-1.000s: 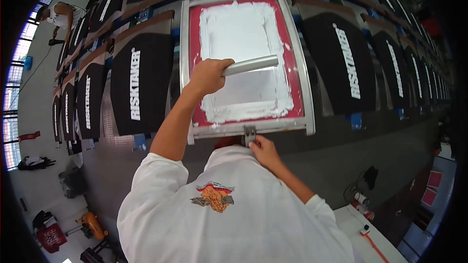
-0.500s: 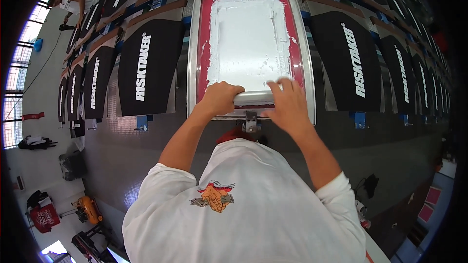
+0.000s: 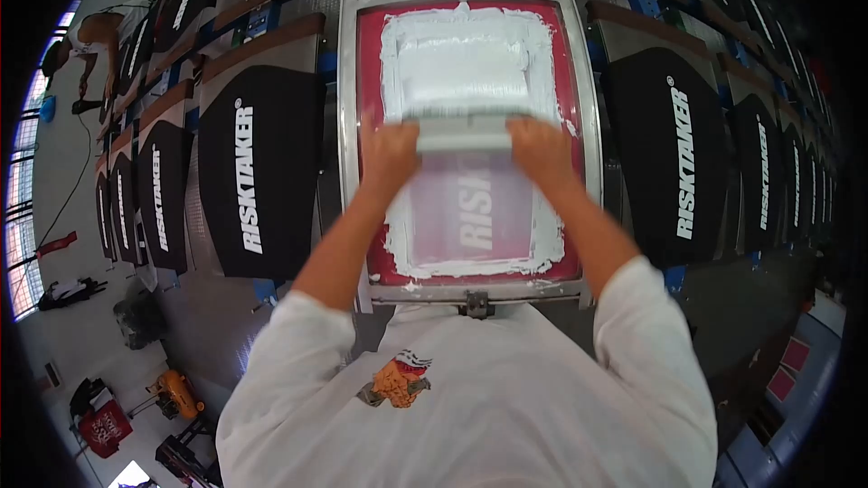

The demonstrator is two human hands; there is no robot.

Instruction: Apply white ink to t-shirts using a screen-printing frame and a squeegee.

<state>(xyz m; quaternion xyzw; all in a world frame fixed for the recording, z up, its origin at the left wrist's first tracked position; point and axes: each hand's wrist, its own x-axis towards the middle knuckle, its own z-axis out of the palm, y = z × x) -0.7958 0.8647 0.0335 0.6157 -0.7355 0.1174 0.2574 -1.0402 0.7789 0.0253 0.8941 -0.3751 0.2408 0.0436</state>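
Both hands grip a wide squeegee [image 3: 466, 132] laid crosswise on a screen printing frame [image 3: 592, 126]. My left hand [image 3: 392, 152] is closed around its left end, my right hand [image 3: 541, 150] around its right end; both are a little blurred. The frame has metal sides and a red-bordered mesh. Thick white ink [image 3: 466, 81] covers the mesh beyond the squeegee and rings its edges. On the near side, the wiped mesh [image 3: 438, 217] looks pale and see-through, with white lettering visible. Beneath the squeegee, the contact with the mesh is hidden.
Black fabric panels with white lettering lie on boards to the left [image 3: 262, 163] and right [image 3: 665, 154], in rows. A metal clamp [image 3: 476, 305] sits at the frame's near edge. At far left another person [image 3: 95, 36] bends over the boards. An orange machine [image 3: 176, 395] stands lower left.
My hands have moved the squeegee from the screen's near end to its middle, away from me. The near part of the mesh, white before, is now wiped thin. My body has leaned forward.
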